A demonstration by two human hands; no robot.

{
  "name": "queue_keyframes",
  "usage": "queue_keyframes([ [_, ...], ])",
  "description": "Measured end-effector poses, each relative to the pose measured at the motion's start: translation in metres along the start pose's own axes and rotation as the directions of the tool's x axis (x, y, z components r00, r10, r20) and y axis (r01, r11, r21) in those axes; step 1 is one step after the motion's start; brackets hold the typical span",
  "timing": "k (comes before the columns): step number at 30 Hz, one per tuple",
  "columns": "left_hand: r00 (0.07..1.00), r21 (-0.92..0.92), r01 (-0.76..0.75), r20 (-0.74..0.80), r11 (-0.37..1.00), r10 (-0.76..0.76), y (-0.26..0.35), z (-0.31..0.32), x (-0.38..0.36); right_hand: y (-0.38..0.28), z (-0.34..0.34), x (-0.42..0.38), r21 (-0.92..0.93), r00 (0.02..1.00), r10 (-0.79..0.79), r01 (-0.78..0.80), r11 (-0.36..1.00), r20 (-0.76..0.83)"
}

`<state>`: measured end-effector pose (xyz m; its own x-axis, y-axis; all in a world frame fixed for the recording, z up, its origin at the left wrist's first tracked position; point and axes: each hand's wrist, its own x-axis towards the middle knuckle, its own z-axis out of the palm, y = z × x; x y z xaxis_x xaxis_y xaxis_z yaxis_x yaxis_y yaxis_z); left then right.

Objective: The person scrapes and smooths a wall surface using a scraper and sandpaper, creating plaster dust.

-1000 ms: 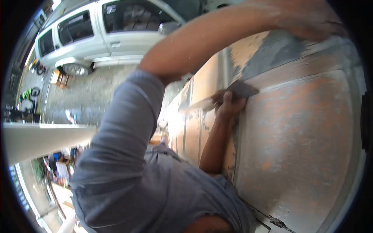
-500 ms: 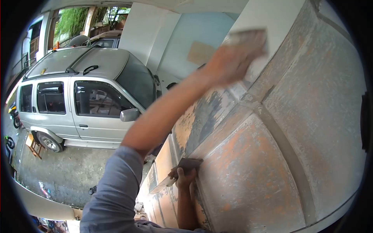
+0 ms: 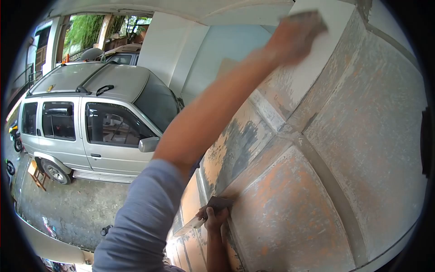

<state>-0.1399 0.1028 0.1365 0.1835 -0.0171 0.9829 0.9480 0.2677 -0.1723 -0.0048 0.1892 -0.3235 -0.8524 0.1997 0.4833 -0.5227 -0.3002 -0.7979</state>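
Observation:
My left hand [image 3: 297, 41], at the end of a raised arm in a blue-grey sleeve, is closed around a flat greyish block [image 3: 306, 18]; motion blurs both. It is over the upper white panel [image 3: 326, 27], and whether the block touches the panel cannot be told. Lower down, my right hand [image 3: 216, 218] grips a dark flat piece [image 3: 218, 203] beside a ledge, thumb up against it. Around them is a large curved surface [image 3: 285, 208] with grey and orange patches and raised ribs.
A silver car [image 3: 113, 136] stands at the left on a concrete floor [image 3: 81, 204]. Near its rear wheel is a small wooden stool [image 3: 38, 174]. Behind the car are pillars, another vehicle [image 3: 122, 56] and greenery. Pale walls [image 3: 165, 50] rise at the upper middle.
My left hand has moved slightly up and to the right with the block. My right hand and the dark piece sit a little lower in the view, which has shifted slightly.

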Motion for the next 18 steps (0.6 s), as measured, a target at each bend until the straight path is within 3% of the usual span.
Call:
queue_keyframes([
  [1, 1.000, -0.004, -0.001, 0.001, 1.000, 0.001, -0.001, 0.003, 0.018, 0.000, 0.000, 0.001, 0.000, 1.000, -0.002, 0.002, 1.000, -0.003],
  [3, 0.986, -0.109, 0.064, -0.147, 0.992, -0.080, 0.003, 0.002, 0.031, 0.001, -0.002, 0.001, -0.027, 0.999, 0.004, -0.003, 1.000, 0.035],
  [5, 0.978, -0.126, 0.199, 0.090, 0.972, -0.189, 0.017, -0.008, -0.022, 0.000, -0.001, -0.003, -0.016, 0.999, 0.013, -0.013, 1.000, 0.033],
  [7, 0.983, 0.036, -0.156, -0.095, 0.987, 0.159, 0.027, -0.005, -0.097, -0.002, -0.002, 0.001, -0.001, 0.999, -0.014, 0.014, 1.000, 0.042],
  [8, 0.979, 0.029, -0.180, -0.092, 0.983, 0.182, 0.035, -0.011, -0.100, -0.001, -0.001, 0.000, -0.008, 0.999, 0.003, -0.003, 1.000, 0.033],
  [10, 0.993, -0.178, -0.060, 0.092, 0.982, 0.078, 0.046, -0.024, -0.100, -0.001, 0.000, -0.001, -0.035, 1.000, 0.030, -0.030, 0.999, -0.007],
  [12, 0.963, 0.031, -0.256, -0.079, 0.966, 0.258, 0.031, -0.006, -0.039, 0.003, -0.004, 0.000, -0.036, 1.000, 0.012, -0.013, 0.999, -0.007],
  [14, 0.984, -0.080, -0.181, -0.013, 0.980, 0.180, 0.026, 0.002, 0.032, 0.007, -0.004, -0.002, -0.024, 0.999, 0.008, -0.009, 1.000, -0.032],
  [17, 0.997, -0.226, -0.072, -0.041, 0.971, 0.064, 0.024, 0.001, 0.031, 0.005, -0.005, 0.001, 0.015, 1.000, -0.007, 0.007, 1.000, 0.022],
  [18, 0.998, -0.119, -0.043, 0.041, 0.992, 0.048, 0.025, 0.001, 0.017, 0.004, -0.006, 0.001, 0.001, 0.999, 0.005, -0.005, 1.000, 0.036],
])
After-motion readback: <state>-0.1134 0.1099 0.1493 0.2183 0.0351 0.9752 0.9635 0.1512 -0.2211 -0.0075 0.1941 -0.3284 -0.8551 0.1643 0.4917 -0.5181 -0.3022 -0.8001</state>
